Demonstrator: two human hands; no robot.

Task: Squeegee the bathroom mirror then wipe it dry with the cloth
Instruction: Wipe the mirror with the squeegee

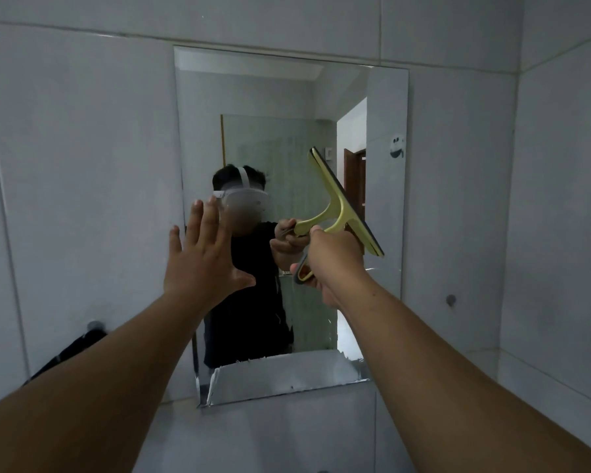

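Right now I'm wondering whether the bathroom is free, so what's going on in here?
A person is cleaning the wall mirror. The right hand grips the handle of a yellow squeegee, its blade tilted up against the right part of the glass. The left hand is open, fingers spread, raised at the mirror's left edge. A streaky patch shows along the mirror's bottom. No cloth is in the hands, so the drying step is not yet begun.
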